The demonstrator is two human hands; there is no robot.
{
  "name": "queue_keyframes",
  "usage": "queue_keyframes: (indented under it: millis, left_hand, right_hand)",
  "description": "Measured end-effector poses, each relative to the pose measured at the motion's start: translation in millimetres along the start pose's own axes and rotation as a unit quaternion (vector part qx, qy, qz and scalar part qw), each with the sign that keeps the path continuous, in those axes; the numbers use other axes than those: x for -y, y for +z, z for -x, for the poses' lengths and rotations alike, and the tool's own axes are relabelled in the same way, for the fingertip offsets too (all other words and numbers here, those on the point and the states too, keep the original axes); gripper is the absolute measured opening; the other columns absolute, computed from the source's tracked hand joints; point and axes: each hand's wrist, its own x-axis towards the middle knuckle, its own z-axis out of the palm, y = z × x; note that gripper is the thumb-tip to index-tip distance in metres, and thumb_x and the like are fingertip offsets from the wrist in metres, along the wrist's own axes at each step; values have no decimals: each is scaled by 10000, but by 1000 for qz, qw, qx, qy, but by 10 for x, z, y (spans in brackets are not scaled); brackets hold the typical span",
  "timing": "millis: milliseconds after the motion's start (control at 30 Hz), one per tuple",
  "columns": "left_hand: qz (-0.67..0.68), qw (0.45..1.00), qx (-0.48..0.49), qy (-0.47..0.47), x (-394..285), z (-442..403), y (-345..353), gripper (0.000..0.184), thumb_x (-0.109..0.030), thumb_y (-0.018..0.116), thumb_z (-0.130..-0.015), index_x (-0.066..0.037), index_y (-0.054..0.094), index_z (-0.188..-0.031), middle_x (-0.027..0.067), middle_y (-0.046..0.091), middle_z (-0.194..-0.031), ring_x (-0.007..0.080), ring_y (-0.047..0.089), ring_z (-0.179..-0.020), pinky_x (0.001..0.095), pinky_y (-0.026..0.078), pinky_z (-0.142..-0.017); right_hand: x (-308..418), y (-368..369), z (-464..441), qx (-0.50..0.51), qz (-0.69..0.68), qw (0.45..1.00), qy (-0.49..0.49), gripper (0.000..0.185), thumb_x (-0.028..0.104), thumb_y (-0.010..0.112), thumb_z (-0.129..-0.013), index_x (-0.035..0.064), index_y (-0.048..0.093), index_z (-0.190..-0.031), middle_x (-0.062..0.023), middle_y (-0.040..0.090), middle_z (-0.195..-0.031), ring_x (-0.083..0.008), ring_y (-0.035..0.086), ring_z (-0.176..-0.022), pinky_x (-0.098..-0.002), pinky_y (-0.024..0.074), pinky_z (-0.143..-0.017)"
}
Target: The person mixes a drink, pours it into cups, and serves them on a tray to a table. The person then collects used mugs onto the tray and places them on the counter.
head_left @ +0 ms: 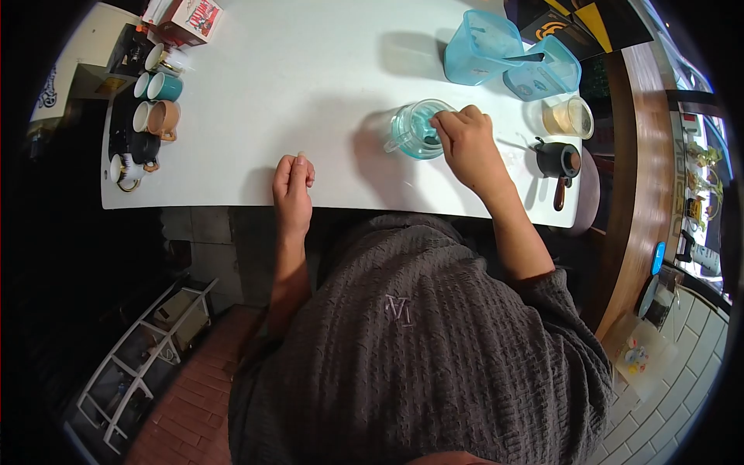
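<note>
A clear glass jug [401, 138] with a handle on its left side stands on the white table [256, 85], with light blue contents inside. Over its right rim is my right hand [465, 143], its fingers pinched together at the opening; what they hold is hidden behind them. A small dark shape shows inside the jug below the fingertips. My left hand [294, 186] is closed in a loose fist near the table's front edge, left of the jug, and nothing shows in it.
Two blue plastic containers [482, 50], one with a dark handle across it, stand at the back right. A cup of pale powder [568, 118] and a black pot [556, 159] are on the right. Several mugs [164, 87] line the left edge, near a red-white box [186, 21].
</note>
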Motion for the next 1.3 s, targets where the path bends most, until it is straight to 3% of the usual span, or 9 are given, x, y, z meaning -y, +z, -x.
queue_keyframes:
  millis: [100, 233, 300, 567, 700, 900, 1033, 1133, 1300]
  left_hand:
    - [-8, 1000, -5, -7, -32, -13, 25, 300, -200, 451, -1019, -74, 420, -749, -15, 420, -661, 74, 356, -618, 230, 323, -593]
    - [-12, 1000, -12, -16, -70, -6, 102, 270, -214, 462, -1022, -56, 475, -803, -27, 408, -653, 67, 348, -603, 225, 316, -577]
    - [-24, 1000, -10, -18, -70, -5, 104, 266, -216, 479, -1017, -40, 505, -818, -24, 443, -666, 62, 371, -604, 221, 334, -574]
    - [-70, 997, 15, -19, -111, 27, 141, 234, -217, 564, -979, 6, 619, -1025, -23, 521, -736, 52, 450, -684, 210, 371, -644]
    - [-60, 997, 17, -39, -103, 32, 115, 235, -223, 580, -970, 4, 620, -1013, -29, 521, -749, 48, 443, -683, 210, 364, -638]
    - [-50, 998, 23, -38, -136, 37, 110, 228, -207, 573, -972, 13, 618, -1007, -33, 515, -749, 46, 434, -686, 212, 352, -634]
    - [-52, 997, 22, -46, -139, 33, 103, 229, -204, 564, -974, 17, 617, -1007, -33, 508, -744, 48, 433, -686, 213, 350, -634]
    - [-61, 997, 20, -51, -142, 33, 112, 238, -212, 560, -976, 17, 615, -1009, -31, 505, -739, 49, 433, -684, 214, 350, -633]
    - [-50, 997, 32, -57, -114, 29, 158, 250, -224, 550, -980, 16, 612, -1007, -29, 501, -732, 51, 430, -680, 214, 351, -631]
  right_hand:
    - [-14, 25, -7, -79, 57, 995, 15, 94, 142, 606, -893, 78, 660, -936, -45, 661, -773, -267, 537, -786, -400, 393, -730]
    - [-23, 104, -5, -79, -9, 997, 6, 92, 150, 610, -893, 85, 660, -935, -42, 657, -770, -261, 533, -791, -395, 385, -745]
    - [0, 97, 14, -15, -61, 998, -3, 99, 152, 608, -895, 91, 664, -950, -47, 664, -802, -264, 536, -805, -394, 383, -754]
    - [-18, 62, -4, -65, -5, 998, 10, 97, 168, 600, -897, 87, 651, -909, -65, 665, -799, -272, 543, -826, -401, 386, -763]
    - [-12, 49, 33, -8, -44, 999, 1, 106, 155, 606, -898, 87, 668, -950, -56, 665, -821, -268, 546, -832, -393, 387, -765]
    - [-34, 64, 11, -78, 11, 997, 9, 119, 160, 604, -901, 86, 671, -966, -45, 664, -817, -259, 546, -837, -391, 385, -777]
    - [9, 63, 58, -22, -59, 998, -16, 110, 149, 608, -898, 95, 673, -968, -45, 669, -830, -260, 540, -835, -380, 386, -787]
    - [5, -1, 70, -13, -14, 1000, 13, 105, 174, 598, -891, 89, 656, -913, -61, 662, -831, -274, 537, -863, -404, 387, -789]
    - [-4, 75, 87, -69, 1, 998, 5, 95, 175, 602, -881, 102, 655, -914, -51, 658, -837, -269, 538, -864, -402, 386, -794]
